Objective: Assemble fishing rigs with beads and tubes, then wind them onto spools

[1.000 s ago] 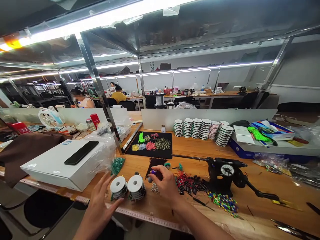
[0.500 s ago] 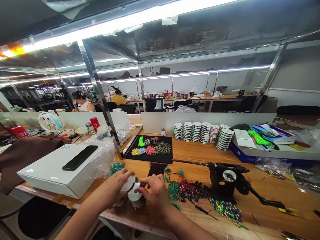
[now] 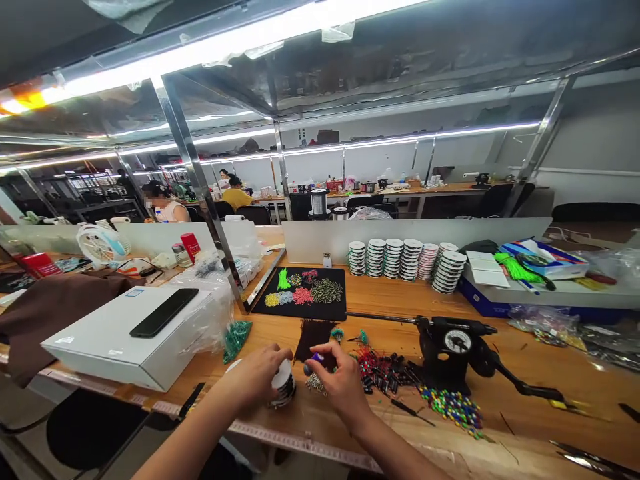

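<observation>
My left hand (image 3: 257, 377) is closed round a white wire spool (image 3: 283, 385) standing at the front of the wooden bench (image 3: 390, 303). Another white spool edge (image 3: 231, 365) peeks out behind that hand. My right hand (image 3: 339, 379) pinches a small purple bead-like piece (image 3: 316, 358) just right of the spool. Small metal bits (image 3: 315, 383) lie under the right thumb. Red, black and green small parts (image 3: 385, 373) are scattered right of the right hand.
A black winding tool with a dial (image 3: 453, 350) stands to the right. A black mat with coloured bead piles (image 3: 303, 293) and stacked white spools (image 3: 405, 257) lie further back. A white box with a phone (image 3: 125, 337) sits left. People work at distant benches (image 3: 165, 203).
My left hand, open and beside the two spools a second ago, now grips one spool. My right hand shifted left to the spools, then back right, still pinching the purple piece.
</observation>
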The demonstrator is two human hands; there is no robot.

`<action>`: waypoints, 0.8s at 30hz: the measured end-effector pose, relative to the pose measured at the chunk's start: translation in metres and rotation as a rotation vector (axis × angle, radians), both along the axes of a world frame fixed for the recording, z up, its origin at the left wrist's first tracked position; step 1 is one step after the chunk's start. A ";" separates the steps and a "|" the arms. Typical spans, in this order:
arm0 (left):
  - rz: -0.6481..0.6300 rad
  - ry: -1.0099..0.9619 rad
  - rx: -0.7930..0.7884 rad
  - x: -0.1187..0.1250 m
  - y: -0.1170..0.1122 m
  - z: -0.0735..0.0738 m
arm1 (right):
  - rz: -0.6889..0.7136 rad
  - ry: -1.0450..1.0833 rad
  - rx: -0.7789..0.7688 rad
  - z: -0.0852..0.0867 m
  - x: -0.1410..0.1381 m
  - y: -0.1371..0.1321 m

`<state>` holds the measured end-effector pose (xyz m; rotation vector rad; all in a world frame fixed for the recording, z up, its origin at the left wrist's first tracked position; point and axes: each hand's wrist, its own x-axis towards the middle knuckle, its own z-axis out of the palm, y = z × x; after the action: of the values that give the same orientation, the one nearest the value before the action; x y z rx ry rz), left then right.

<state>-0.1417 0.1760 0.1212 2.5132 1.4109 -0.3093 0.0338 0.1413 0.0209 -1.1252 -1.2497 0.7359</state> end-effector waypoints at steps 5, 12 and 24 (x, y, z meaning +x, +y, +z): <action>-0.011 0.023 -0.012 -0.002 0.006 0.003 | 0.056 -0.083 0.080 -0.003 -0.002 -0.002; 0.086 0.002 0.081 -0.034 0.014 0.036 | 0.242 -0.256 0.248 -0.007 -0.044 0.015; 0.021 0.008 0.000 -0.008 0.006 0.000 | 0.020 0.132 -0.034 -0.022 -0.003 0.013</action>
<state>-0.1501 0.1822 0.1217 2.4978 1.4394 -0.3163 0.0311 0.1542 -0.0011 -1.0752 -1.1424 0.8354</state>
